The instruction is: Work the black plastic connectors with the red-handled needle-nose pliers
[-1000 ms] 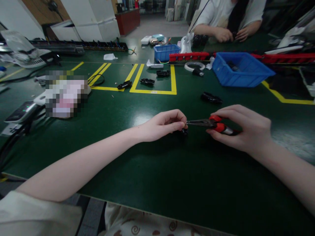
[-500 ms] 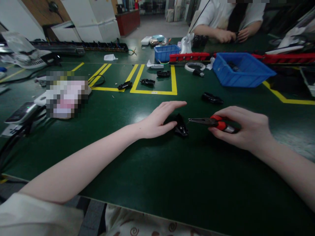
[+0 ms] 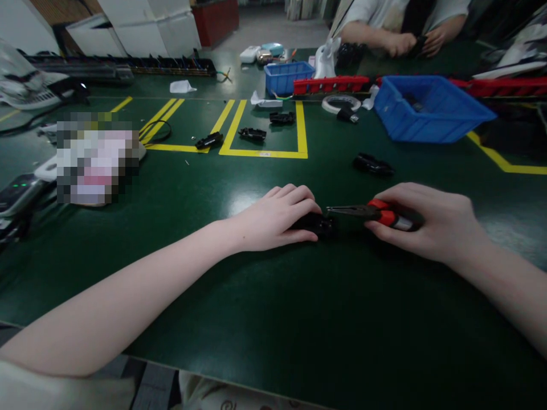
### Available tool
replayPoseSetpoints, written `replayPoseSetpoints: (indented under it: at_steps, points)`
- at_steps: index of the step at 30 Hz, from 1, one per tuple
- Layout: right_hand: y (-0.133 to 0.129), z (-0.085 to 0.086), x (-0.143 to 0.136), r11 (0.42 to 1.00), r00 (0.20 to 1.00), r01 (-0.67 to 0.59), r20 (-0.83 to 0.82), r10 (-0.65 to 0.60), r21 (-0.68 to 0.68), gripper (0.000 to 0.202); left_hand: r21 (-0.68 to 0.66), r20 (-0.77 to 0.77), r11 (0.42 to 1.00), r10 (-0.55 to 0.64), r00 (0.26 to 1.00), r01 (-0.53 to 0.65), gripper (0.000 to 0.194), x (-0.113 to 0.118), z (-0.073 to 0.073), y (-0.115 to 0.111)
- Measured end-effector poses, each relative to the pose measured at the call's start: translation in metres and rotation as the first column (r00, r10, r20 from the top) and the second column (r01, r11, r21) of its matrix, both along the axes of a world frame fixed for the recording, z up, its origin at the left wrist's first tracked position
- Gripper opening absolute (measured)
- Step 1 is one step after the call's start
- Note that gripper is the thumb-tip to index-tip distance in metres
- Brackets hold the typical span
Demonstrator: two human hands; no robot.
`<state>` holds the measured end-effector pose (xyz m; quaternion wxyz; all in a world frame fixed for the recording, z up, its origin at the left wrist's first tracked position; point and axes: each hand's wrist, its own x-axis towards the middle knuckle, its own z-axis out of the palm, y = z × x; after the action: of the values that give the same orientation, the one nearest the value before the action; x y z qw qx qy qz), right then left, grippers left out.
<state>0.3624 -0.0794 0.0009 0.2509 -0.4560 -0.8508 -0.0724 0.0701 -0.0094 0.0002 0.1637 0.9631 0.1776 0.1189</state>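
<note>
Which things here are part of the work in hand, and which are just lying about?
In hand:
left hand covering a black part
right hand holding pliers, tips at that part

Lying about:
blue bin
small blue bin
tape roll
loose black part
red rail

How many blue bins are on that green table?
2. A large blue bin sits at the far right, and a small blue bin stands further back near the middle. Others may lie outside the picture.

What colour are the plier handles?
Red and black, on the pliers in the right hand; head view.
</note>
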Motion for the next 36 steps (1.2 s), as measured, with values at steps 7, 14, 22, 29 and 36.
replayPoseSetpoints:
  at_steps: [7, 14, 22, 29, 36]
  points:
    - [-0.0029, -0.0005, -0.0039, 0.999, 0.999, -0.034, -0.018, 0.034, -0.013, 0.022, -0.183, 0.127, 0.981, -0.037, 0.991, 0.060, 0.041, 0.0000, 0.0018, -0.0009]
    - [-0.0021, -0.0024, -0.0007, 0.999, 0.999, -0.039, -0.038, 0.038, -0.027, 0.020, -0.494, 0.251, 0.864, 0.035, 0.967, 0.096, 0.061, -0.0031, 0.0014, -0.0062]
    - [-0.0021, -0.0040, -0.0018, 0.996, 0.995, -0.081, -0.059, 0.079, -0.048, 0.016, -0.660, 0.294, 0.741, 0.105, 0.950, 0.123, 0.057, -0.0023, 0.0040, -0.0085]
    - [-0.0009, -0.0047, -0.0004, 0.992, 0.993, -0.115, -0.034, 0.114, -0.042, 0.021, -0.721, 0.254, 0.682, 0.102, 0.962, 0.119, 0.048, -0.0023, 0.0066, -0.0071]
    - [-0.0023, -0.0050, 0.0006, 0.995, 0.996, -0.078, -0.053, 0.074, -0.069, 0.021, -0.726, 0.254, 0.678, 0.106, 0.961, 0.117, 0.047, -0.0027, 0.0058, -0.0078]
